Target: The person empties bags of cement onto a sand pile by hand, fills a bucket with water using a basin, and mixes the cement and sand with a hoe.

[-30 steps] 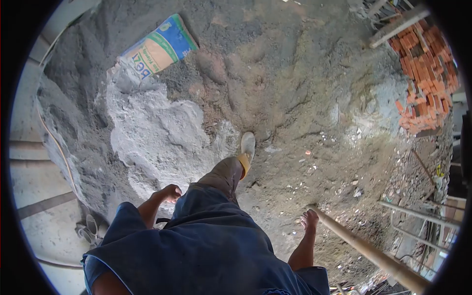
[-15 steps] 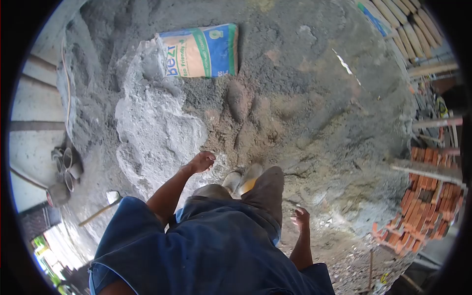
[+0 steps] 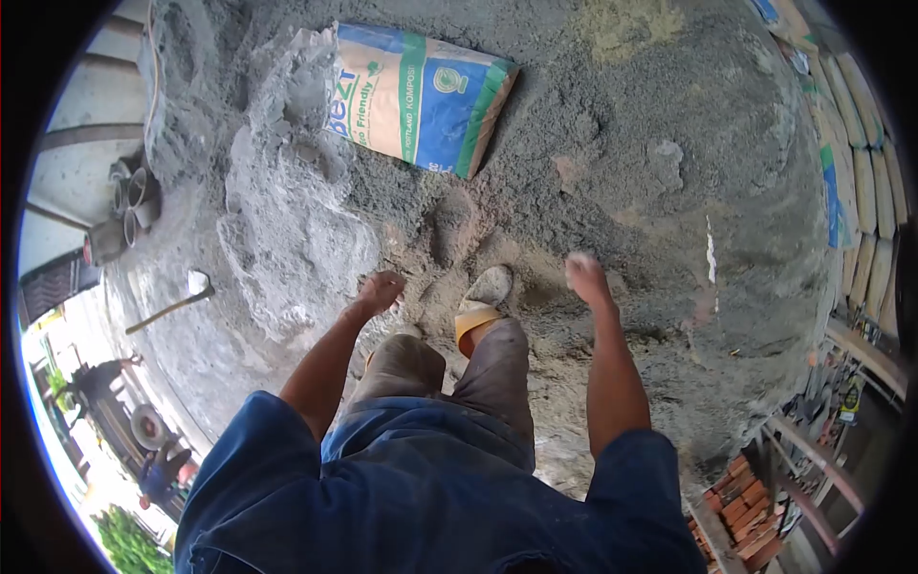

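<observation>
My left hand hangs above the edge of a pale grey powder heap. It holds nothing, its fingers loosely bent and the thumb apart. On the other side my right hand is raised over the dark, rough ground, its slightly blurred fingers curled in and nothing seen in them. Beyond both hands a cement bag, printed in blue, green and tan, lies flat on the grey heap. Between my hands one boot is planted in the loose material; the other is mostly hidden under my knee.
A long-handled tool lies on the floor at left, near several buckets. Stacked bags line the right side. Bricks and wooden beams are at lower right. A person is outside at lower left.
My right hand has swung forward and up from beside my hip. My legs have stepped, and the view has turned, with the cement bag now larger and tilted.
</observation>
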### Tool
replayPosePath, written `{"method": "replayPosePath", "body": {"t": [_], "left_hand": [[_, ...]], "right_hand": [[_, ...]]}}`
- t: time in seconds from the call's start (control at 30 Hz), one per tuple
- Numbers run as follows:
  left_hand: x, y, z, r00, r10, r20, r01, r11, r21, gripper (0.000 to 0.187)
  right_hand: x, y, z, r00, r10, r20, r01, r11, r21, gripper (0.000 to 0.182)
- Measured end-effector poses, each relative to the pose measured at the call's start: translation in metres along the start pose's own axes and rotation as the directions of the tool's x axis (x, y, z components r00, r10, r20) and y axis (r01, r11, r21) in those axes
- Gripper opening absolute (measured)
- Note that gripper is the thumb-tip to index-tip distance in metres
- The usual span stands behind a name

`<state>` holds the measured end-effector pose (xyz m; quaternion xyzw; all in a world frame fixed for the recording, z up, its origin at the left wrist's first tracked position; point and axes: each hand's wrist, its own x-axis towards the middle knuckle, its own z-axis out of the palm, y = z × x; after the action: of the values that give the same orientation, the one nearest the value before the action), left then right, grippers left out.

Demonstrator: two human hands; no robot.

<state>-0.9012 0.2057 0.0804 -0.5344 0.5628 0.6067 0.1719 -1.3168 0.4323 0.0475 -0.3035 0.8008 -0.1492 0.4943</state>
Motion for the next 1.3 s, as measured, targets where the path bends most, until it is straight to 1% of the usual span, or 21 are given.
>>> {"method": "replayPosePath", "body": {"t": [0.03,0.1,0.13,0.2,0.27,0.3,0.37,0.43,0.47,0.57,0.6,0.67,0.73,0.8,0.87,0.93,1.0,1.13,1.2,1.23,1.3], "left_hand": [[0.002,0.011,0.001,1.000,-0.026,0.003,0.026,0.997,-0.075,0.025],[0.001,0.034,0.002,0.998,-0.008,-0.062,-0.004,0.981,-0.193,0.026],[0.002,0.044,-0.001,0.991,0.017,-0.136,-0.054,0.960,-0.274,0.028],[0.008,0.064,-0.009,0.986,0.001,-0.169,-0.067,0.923,-0.380,0.031],[0.014,0.086,-0.018,0.968,-0.064,-0.242,-0.095,0.801,-0.591,0.035],[0.022,0.091,-0.024,0.967,-0.088,-0.240,-0.083,0.780,-0.620,0.037],[0.039,0.103,-0.030,0.967,-0.112,-0.231,-0.083,0.714,-0.695,0.039],[0.058,0.105,-0.036,0.974,-0.115,-0.194,-0.096,0.570,-0.816,0.045],[0.077,0.102,-0.036,0.979,-0.150,-0.140,-0.035,0.551,-0.833,0.047],[0.096,0.108,-0.031,0.970,-0.220,-0.103,0.017,0.482,-0.876,0.046],[0.105,0.108,-0.027,0.972,-0.221,-0.084,0.016,0.417,-0.909,0.046],[0.136,0.112,-0.026,0.973,-0.218,-0.078,-0.001,0.336,-0.942,0.046],[0.162,0.107,-0.013,0.968,-0.247,-0.047,-0.001,0.185,-0.983,0.046],[0.191,0.104,-0.009,0.961,-0.271,-0.051,-0.022,0.112,-0.993,0.052],[0.224,0.100,-0.005,0.951,-0.263,-0.161,-0.161,0.022,-0.987,0.060],[0.246,0.110,-0.012,0.931,-0.329,-0.155,-0.173,-0.024,-0.985,0.063],[0.264,0.114,-0.018,0.918,-0.335,-0.211,-0.257,-0.099,-0.961,0.067],[0.290,0.122,-0.021,0.898,-0.380,-0.224,-0.291,-0.131,-0.948,0.065],[0.295,0.118,-0.018,0.890,-0.389,-0.238,-0.318,-0.155,-0.935,0.068],[0.297,0.119,-0.018,0.885,-0.439,-0.154,-0.253,-0.175,-0.952,0.074],[0.299,0.113,-0.016,0.885,-0.443,-0.144,-0.262,-0.217,-0.940,0.076]], "right_hand": [[0.020,-0.058,-0.022,0.997,-0.009,-0.080,0.011,0.999,0.030,0.039],[0.052,-0.177,-0.070,1.000,-0.005,-0.023,0.003,0.999,-0.047,0.053],[0.072,-0.218,-0.082,0.994,-0.096,-0.060,0.093,0.995,-0.047,0.055],[0.108,-0.298,-0.103,0.988,-0.154,-0.031,0.151,0.985,-0.083,0.060],[0.133,-0.364,-0.117,0.985,-0.173,-0.011,0.167,0.965,-0.200,0.067],[0.146,-0.383,-0.119,0.985,-0.174,0.003,0.171,0.961,-0.218,0.067],[0.169,-0.417,-0.119,0.976,-0.211,-0.047,0.173,0.894,-0.414,0.075],[0.193,-0.425,-0.117,0.988,-0.154,0.022,0.149,0.892,-0.428,0.078],[0.207,-0.432,-0.122,0.992,-0.100,0.071,0.121,0.897,-0.425,0.081],[0.231,-0.441,-0.122,0.996,-0.025,0.091,0.066,0.874,-0.481,0.085],[0.240,-0.442,-0.123,0.996,0.009,0.084,0.035,0.865,-0.501,0.086],[0.280,-0.437,-0.120,0.993,-0.030,0.115,0.087,0.841,-0.533,0.093],[0.313,-0.428,-0.107,0.995,-0.012,0.102,0.067,0.822,-0.565,0.100],[0.341,-0.422,-0.095,0.990,-0.028,0.137,0.109,0.765,-0.634,0.104],[0.367,-0.414,-0.082,0.995,-0.072,0.075,0.103,0.770,-0.629,0.104],[0.376,-0.411,-0.074,0.994,-0.011,0.106,0.077,0.766,-0.638,0.107],[0.389,-0.408,-0.068,0.995,0.069,0.071,-0.007,0.768,-0.641,0.113],[0.409,-0.396,-0.057,0.999,0.026,0.025,-0.004,0.757,-0.653,0.114],[0.408,-0.398,-0.051,1.000,-0.022,-0.017,0.003,0.678,-0.735,0.106],[0.404,-0.399,-0.047,1.000,-0.027,-0.013,0.009,0.676,-0.737,0.106],[0.384,-0.400,-0.037,0.984,-0.144,-0.107,0.018,0.669,-0.743,0.090]]}}
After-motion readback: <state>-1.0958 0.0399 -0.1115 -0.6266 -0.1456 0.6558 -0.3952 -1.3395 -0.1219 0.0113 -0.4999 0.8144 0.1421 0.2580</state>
